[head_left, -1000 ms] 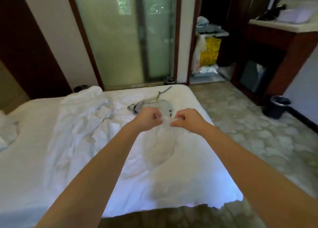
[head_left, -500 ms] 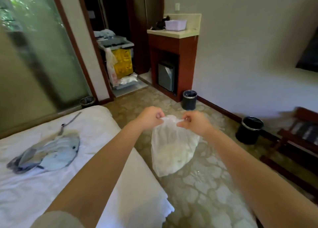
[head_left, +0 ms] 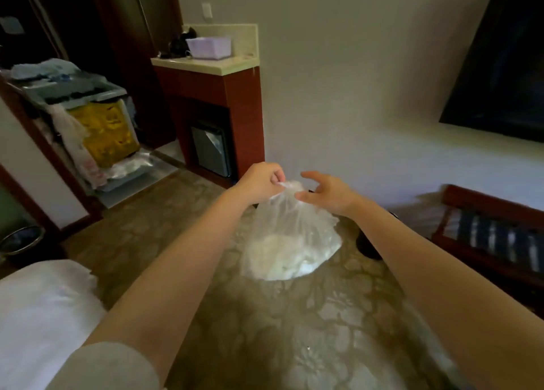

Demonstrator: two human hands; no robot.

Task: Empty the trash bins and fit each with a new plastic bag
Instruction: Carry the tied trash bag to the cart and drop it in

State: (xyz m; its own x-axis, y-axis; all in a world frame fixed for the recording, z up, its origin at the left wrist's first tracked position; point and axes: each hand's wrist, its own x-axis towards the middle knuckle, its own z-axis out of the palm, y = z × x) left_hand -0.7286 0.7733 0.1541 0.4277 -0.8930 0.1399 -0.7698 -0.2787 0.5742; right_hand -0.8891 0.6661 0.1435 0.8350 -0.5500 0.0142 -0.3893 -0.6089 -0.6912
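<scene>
A clear plastic bag (head_left: pixel 290 242) hangs over the patterned floor in front of me, billowing wide at the bottom. My left hand (head_left: pixel 262 183) pinches its gathered top. My right hand (head_left: pixel 328 192) is just to the right of that top with fingers spread, its thumb at the bag's edge, holding nothing. A black trash bin (head_left: pixel 368 247) stands on the floor behind my right forearm, mostly hidden. Another black bin with a metal rim (head_left: pixel 20 239) stands at the far left beside the bed.
A housekeeping cart with a yellow sack (head_left: pixel 103 130) fills the doorway at left. A red-brown cabinet (head_left: pixel 244 110) holds a small fridge (head_left: pixel 210 151) and a white basket (head_left: pixel 209 46). A wooden luggage rack (head_left: pixel 485 230) is at right, the bed corner (head_left: pixel 44 301) at lower left.
My view has swung right, away from the bed towards the wall. My right hand has let go of the bag's top and opened. The bag has swung outward.
</scene>
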